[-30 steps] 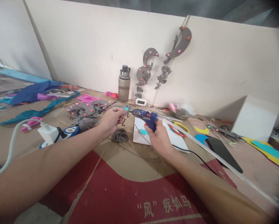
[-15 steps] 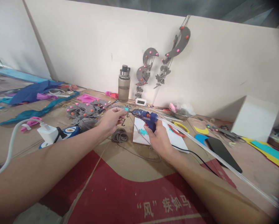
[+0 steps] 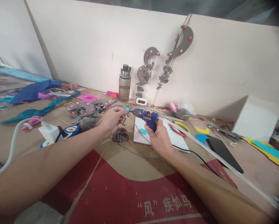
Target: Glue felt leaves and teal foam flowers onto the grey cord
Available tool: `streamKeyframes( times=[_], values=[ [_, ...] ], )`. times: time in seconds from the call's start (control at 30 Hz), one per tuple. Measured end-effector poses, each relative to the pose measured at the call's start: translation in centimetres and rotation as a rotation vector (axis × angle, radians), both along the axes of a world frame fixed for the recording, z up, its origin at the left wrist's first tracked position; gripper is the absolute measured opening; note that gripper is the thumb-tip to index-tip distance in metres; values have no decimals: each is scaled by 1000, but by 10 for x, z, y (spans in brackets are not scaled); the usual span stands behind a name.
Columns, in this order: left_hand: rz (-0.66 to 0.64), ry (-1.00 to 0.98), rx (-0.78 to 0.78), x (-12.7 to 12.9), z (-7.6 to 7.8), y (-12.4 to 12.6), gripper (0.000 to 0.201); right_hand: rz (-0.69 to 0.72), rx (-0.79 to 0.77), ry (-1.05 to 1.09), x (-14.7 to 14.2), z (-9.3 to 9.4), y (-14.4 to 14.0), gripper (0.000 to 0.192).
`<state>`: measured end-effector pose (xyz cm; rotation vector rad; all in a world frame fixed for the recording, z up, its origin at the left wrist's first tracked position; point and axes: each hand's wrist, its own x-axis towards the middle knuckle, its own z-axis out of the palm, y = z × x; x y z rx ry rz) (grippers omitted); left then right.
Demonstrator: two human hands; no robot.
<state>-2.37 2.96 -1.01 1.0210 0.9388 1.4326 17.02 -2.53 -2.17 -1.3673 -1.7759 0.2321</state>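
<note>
My right hand [image 3: 160,137] grips a blue hot glue gun [image 3: 146,116], its nozzle pointing left. A long clear glue stick [image 3: 214,152] runs out of its back toward the right. My left hand [image 3: 113,119] pinches a small grey felt piece with a teal bead [image 3: 126,109] right at the nozzle tip. A grey cord hangs down from that piece to the table. Below the hands lie a coil of grey cord [image 3: 120,135] and a white board [image 3: 159,135] with a teal shape on it.
A grey water bottle [image 3: 125,83] and a small white timer [image 3: 140,101] stand by the wall, where grey moon ornaments [image 3: 180,39] hang. Grey felt pieces with pink dots [image 3: 84,109] lie left, a white charger [image 3: 49,132] nearer. A black phone [image 3: 223,154] and white box [image 3: 257,118] lie right.
Both hands hold almost still, with the glue gun nozzle staying at the small piece. The view has shifted slightly.
</note>
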Motion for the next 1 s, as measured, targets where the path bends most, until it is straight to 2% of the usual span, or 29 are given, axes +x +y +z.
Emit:
streamKeyframes(
  times=[0.63, 0.77, 0.9, 1.0],
  values=[
    [0, -31, 4, -1, -4, 2, 25, -6, -8, 9, 0, -1, -1, 31],
    [-3, -80, -18, -2, -4, 4, 25, 62, -5, 146, -1, -1, 0, 31],
    [-45, -76, -11, -3, -4, 4, 23, 165, -77, 363, 1, -1, 7, 28],
    [-43, -50, -12, -2, -4, 3, 22, 93, -128, 324, 11, -1, 19, 24]
  ],
)
